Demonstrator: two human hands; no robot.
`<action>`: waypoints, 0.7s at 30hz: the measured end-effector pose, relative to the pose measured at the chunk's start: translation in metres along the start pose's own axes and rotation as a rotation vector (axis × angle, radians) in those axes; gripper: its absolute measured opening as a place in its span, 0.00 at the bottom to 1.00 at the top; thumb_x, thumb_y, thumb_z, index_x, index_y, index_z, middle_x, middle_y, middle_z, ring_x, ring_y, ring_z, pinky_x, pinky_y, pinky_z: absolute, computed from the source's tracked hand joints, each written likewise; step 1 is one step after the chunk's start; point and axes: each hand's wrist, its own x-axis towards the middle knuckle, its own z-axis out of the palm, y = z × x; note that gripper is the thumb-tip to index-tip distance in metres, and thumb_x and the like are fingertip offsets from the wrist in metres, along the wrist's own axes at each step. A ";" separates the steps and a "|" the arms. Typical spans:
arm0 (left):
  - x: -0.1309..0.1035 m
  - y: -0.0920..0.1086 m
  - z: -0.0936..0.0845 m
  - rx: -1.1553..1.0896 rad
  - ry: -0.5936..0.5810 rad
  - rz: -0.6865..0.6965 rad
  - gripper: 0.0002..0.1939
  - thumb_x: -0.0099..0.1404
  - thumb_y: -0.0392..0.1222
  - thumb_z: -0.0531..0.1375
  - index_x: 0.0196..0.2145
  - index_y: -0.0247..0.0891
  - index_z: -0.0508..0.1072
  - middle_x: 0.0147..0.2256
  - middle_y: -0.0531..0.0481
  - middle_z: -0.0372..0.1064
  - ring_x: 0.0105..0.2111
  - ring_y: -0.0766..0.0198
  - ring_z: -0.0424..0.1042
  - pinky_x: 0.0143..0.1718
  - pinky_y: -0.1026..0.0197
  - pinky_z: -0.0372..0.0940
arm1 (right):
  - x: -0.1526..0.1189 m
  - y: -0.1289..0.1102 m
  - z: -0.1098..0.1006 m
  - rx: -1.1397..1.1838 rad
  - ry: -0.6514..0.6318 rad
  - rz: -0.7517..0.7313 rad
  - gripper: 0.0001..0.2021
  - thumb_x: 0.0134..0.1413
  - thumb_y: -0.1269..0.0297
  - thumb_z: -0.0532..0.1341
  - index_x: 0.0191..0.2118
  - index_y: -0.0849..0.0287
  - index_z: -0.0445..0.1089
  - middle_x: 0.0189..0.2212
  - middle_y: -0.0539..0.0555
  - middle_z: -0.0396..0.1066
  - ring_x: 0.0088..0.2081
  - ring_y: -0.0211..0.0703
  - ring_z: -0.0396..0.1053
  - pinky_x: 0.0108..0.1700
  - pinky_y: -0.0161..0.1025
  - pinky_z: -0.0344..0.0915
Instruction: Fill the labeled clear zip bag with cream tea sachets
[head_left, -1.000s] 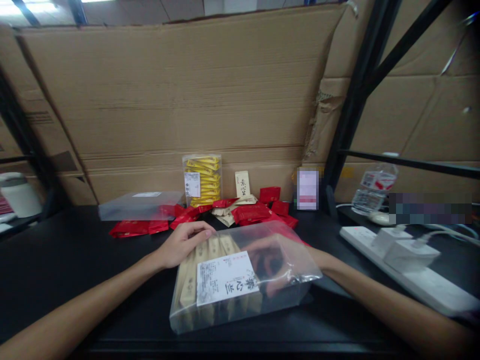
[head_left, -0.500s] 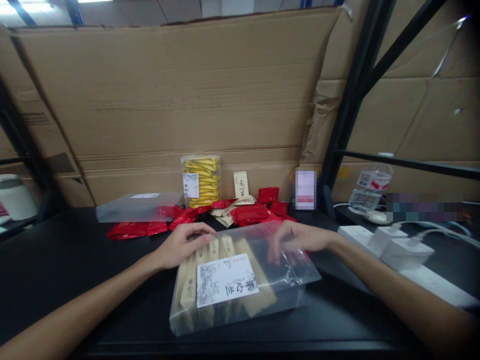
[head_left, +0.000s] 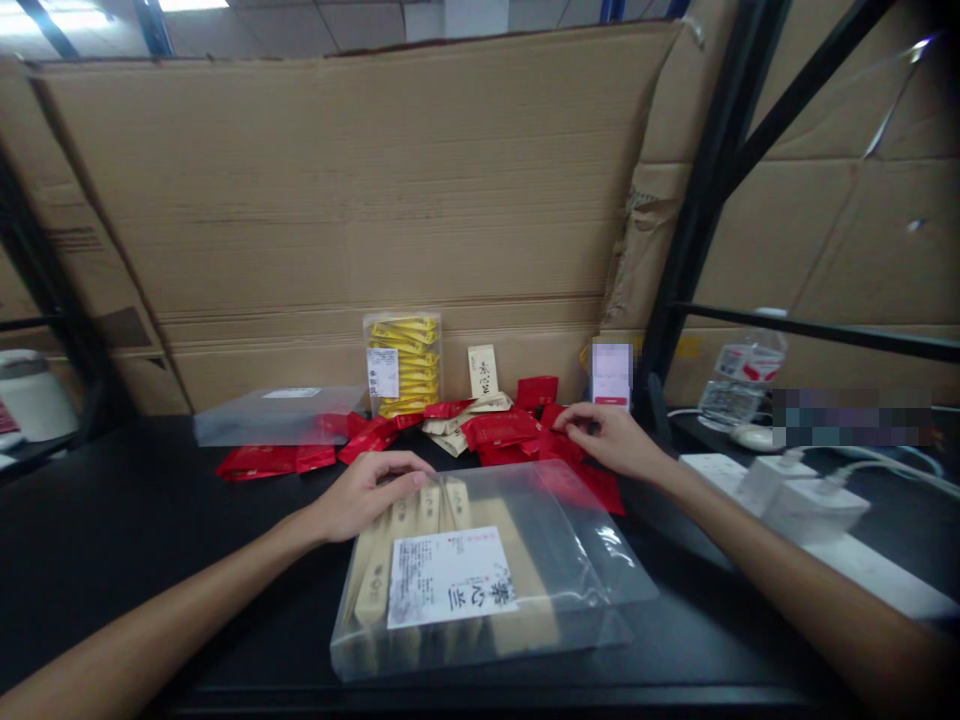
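Observation:
A clear plastic box lies on the table in front of me, with its open end toward the right. Several beige packets stand in its left part, under a white printed label. My left hand grips the box's far left edge, thumb on top and the other fingers bent over the back. Beyond the box's right end, my right hand hovers at the red packets, fingers loosely curled and apart. Whether its fingertips touch a packet is hard to see. Loose beige packets lie among the red ones.
At the back stand a clear box of yellow packets and a phone. Another clear box lies at left. A white power strip with plugs and a water bottle are at right. Cardboard walls the back.
My right hand has left the box's open end and moved back toward the red packets. The box has shifted slightly and lies flatter, with my left hand still on it.

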 end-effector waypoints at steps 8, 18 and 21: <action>0.001 0.002 -0.002 -0.088 -0.048 -0.078 0.19 0.71 0.54 0.62 0.47 0.37 0.82 0.44 0.44 0.81 0.43 0.56 0.77 0.44 0.59 0.67 | -0.006 -0.015 0.020 -0.011 0.002 -0.201 0.13 0.66 0.58 0.61 0.51 0.53 0.76 0.50 0.57 0.76 0.53 0.53 0.73 0.59 0.52 0.67; 0.019 -0.046 -0.005 -0.289 0.346 -0.081 0.28 0.72 0.62 0.59 0.33 0.31 0.81 0.29 0.42 0.79 0.27 0.62 0.74 0.33 0.61 0.68 | -0.005 -0.018 0.022 -0.003 0.012 -0.227 0.16 0.67 0.52 0.61 0.54 0.51 0.75 0.55 0.59 0.71 0.60 0.57 0.68 0.65 0.57 0.61; 0.022 -0.056 -0.010 -0.173 0.400 -0.041 0.28 0.74 0.61 0.57 0.34 0.31 0.80 0.29 0.43 0.78 0.28 0.61 0.75 0.33 0.62 0.69 | -0.005 -0.019 0.023 0.005 0.000 -0.233 0.16 0.70 0.52 0.58 0.55 0.50 0.74 0.57 0.59 0.70 0.61 0.56 0.67 0.67 0.58 0.59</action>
